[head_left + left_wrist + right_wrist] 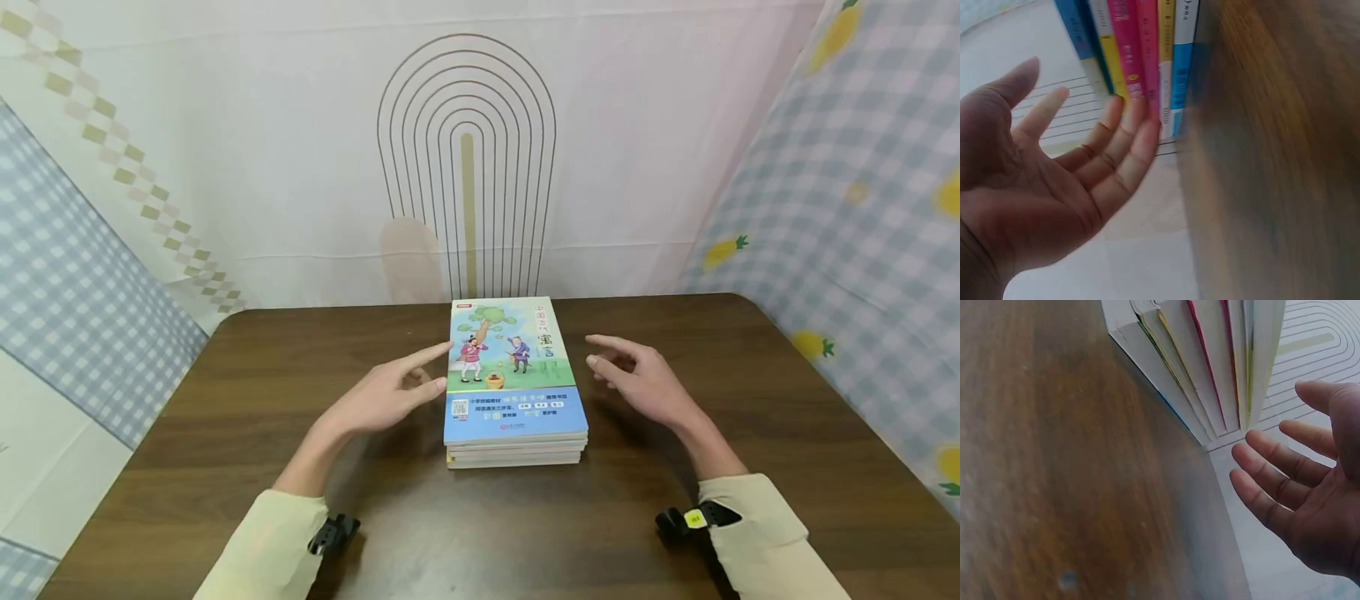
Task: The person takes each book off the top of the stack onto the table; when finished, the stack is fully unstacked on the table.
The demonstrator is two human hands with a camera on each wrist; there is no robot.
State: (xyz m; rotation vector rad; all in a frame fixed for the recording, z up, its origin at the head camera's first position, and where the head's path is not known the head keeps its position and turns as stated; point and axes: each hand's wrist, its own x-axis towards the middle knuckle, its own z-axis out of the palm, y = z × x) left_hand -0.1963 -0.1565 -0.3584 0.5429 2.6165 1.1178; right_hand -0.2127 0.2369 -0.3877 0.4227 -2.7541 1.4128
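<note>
A dark brown bench with wood grain and rounded far corners fills the lower part of the head view, a soft sheen showing at bottom centre. Behind it hangs a white cloth, lightly creased, printed with nested thin-lined arches at upper centre and a diagonal band of small tan and pink checks at upper left. Blue-and-white gingham drapes the right side, rippled and dotted with yellow fruit shapes; more gingham shows at the left edge. The stack of books lies on the bench just below the centre of the frame, a rectangular block of paperbacks with a smooth illustrated cover on top. The left wrist view shows narrow pink, yellow and blue spines, the right wrist view pale page edges. The left hand, fingers extended, is right beside the spine side; contact cannot be told. The right hand is apart from the page side, fingers loosely bent and holding nothing. Pale cloth sleeves cover both forearms.
</note>
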